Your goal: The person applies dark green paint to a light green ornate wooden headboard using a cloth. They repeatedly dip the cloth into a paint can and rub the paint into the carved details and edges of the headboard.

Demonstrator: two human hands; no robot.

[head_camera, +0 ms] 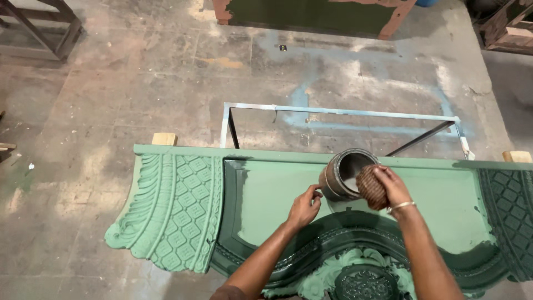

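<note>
Left hand (304, 206) pinches the tilted tin can (343, 174) (near the carved green panel's (172, 205) far edge); right hand (391, 186) clasps a brown wad (371, 186) at its mouth.

A worn concrete floor (139, 83) fills most of the frame, grey-brown and stained, with pale blue paint overspray (355, 61) across the upper middle and green smears at the lower left. A bare metal frame (344, 114), dusted with blue, stands at the centre. A dark wooden frame (50, 28) sits in the upper left corner, a green board with reddish edges (311, 14) at the top centre, and wooden furniture (505, 25) in the upper right.
</note>
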